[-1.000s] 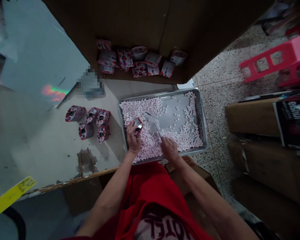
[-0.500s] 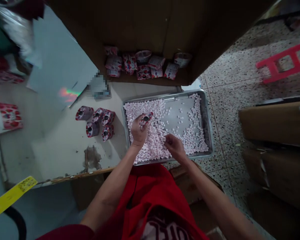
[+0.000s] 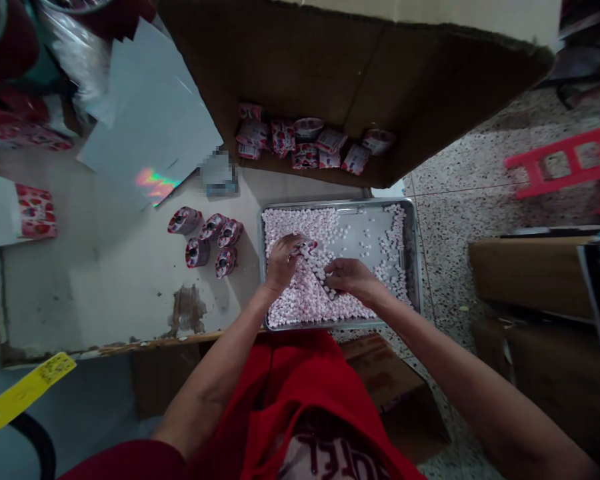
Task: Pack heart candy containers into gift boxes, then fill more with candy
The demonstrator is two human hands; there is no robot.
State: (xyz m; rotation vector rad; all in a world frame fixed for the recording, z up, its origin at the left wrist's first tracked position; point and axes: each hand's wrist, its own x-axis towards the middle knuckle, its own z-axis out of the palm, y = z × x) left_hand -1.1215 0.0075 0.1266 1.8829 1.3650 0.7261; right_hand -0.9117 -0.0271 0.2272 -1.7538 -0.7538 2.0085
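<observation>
A metal tray holds a thick spread of small, pale pink candy-like pieces. Over its left half, my left hand is closed around a small red-and-white printed packet. Pale pieces show at the packet's mouth and just right of it. My right hand is low in the tray beside the packet, its fingers curled with some pale pieces at the fingertips. Left of the tray, several similar packets stand on the table, dark round openings facing up.
Behind the tray, a large cardboard box lies open toward me with several printed packets inside. White sheets lie on the table at left. To the right are a speckled floor, a red plastic stool and cardboard boxes.
My left hand has tipped the packet, and pieces now show at its mouth. My right hand has come closer to the packet with pieces at its fingers. The view has shifted slightly.
</observation>
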